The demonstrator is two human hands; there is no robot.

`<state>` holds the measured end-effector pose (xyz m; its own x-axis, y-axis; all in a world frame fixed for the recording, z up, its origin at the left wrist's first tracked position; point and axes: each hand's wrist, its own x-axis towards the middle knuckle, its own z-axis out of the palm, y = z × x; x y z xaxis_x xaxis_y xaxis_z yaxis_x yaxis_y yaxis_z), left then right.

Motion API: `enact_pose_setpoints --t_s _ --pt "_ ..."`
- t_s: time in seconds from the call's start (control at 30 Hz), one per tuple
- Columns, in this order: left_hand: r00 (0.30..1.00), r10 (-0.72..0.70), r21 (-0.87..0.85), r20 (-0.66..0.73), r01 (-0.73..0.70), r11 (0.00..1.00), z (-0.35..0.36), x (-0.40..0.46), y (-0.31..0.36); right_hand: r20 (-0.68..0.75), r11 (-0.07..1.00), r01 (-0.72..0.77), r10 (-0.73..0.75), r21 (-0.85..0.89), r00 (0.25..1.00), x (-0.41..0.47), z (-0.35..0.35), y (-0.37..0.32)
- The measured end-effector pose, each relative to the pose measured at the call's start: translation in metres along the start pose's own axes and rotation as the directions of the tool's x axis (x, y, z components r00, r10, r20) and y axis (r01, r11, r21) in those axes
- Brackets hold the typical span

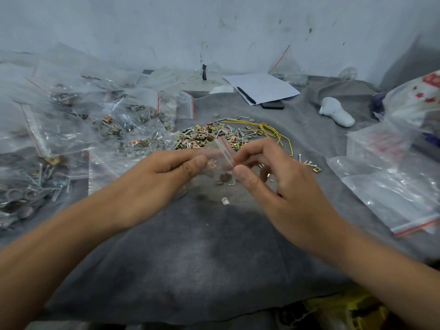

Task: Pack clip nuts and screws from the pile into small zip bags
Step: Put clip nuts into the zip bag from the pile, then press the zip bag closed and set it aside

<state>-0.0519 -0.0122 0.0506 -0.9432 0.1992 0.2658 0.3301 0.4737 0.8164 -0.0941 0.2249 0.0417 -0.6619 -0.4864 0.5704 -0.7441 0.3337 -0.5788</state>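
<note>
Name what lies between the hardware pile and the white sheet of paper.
In the head view, between the pile of clip nuts and screws and the white paper lies mostly bare grey cloth, plus a dark phone at the paper's near edge.

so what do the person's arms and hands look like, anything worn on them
Both forearms are bare right up to the frame edges, with no sleeves in sight. The left hand and the right hand carry no gloves, and no rings, watch or wristbands show. The thumbnails look short and unpainted. No marks or bandages are visible on either arm.
</note>
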Motion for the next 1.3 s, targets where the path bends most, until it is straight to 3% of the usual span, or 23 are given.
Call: enact_pose_setpoints --t_s 0.13,0.27,0.33,0.5,0.57,0.73,0.83,1.0,1.1,1.17,1.3 --pt "0.995 0.010 -0.218 -0.099 -0.032 0.976 -0.003 0.002 0.001 -0.153 0.981 0.095 -0.121 -0.168 0.981 0.004 -0.005 0.002" --pt "0.975 -0.001 -0.495 -0.221 -0.111 0.862 -0.017 0.009 -0.001 -0.344 0.993 0.092 -0.112 -0.074 0.932 0.013 -0.019 0.008" --pt "0.974 -0.045 -0.565 -0.223 -0.092 0.820 -0.021 0.012 -0.003 -0.333 0.997 0.079 -0.077 -0.008 0.940 0.016 -0.025 0.014" --pt "0.973 -0.174 -0.526 -0.153 0.069 0.848 -0.006 0.015 -0.013 -0.105 0.993 -0.119 0.116 -0.017 0.988 0.011 -0.015 0.024" --pt "0.978 -0.168 -0.468 -0.126 0.090 0.879 -0.003 0.013 -0.010 -0.060 0.981 -0.189 0.186 -0.051 0.981 0.010 -0.012 0.029" --pt "0.966 -0.168 -0.275 -0.194 0.111 0.955 -0.004 0.011 -0.010 0.062 0.868 -0.346 0.391 -0.356 0.918 0.005 -0.016 0.044" --pt "0.954 -0.215 -0.136 -0.206 0.190 0.972 -0.003 0.011 -0.014 0.077 0.867 -0.334 0.387 -0.371 0.919 0.004 -0.009 0.048" --pt "0.957 -0.257 0.005 -0.132 0.260 0.966 -0.004 0.008 -0.019 0.094 0.934 -0.255 0.285 -0.251 0.954 0.011 -0.004 0.045" --pt "0.958 -0.232 -0.102 -0.169 0.217 0.971 -0.004 0.009 -0.012 0.029 0.969 -0.225 0.223 0.097 0.974 0.017 -0.016 0.039" --pt "0.965 -0.196 -0.182 -0.176 0.164 0.970 -0.005 0.009 -0.005 -0.081 0.958 -0.126 0.151 0.259 0.985 0.020 -0.024 0.030" --pt "0.981 -0.090 -0.272 -0.174 0.040 0.961 0.002 0.009 0.008 -0.234 0.960 0.045 0.021 0.276 0.972 0.024 -0.026 0.012"
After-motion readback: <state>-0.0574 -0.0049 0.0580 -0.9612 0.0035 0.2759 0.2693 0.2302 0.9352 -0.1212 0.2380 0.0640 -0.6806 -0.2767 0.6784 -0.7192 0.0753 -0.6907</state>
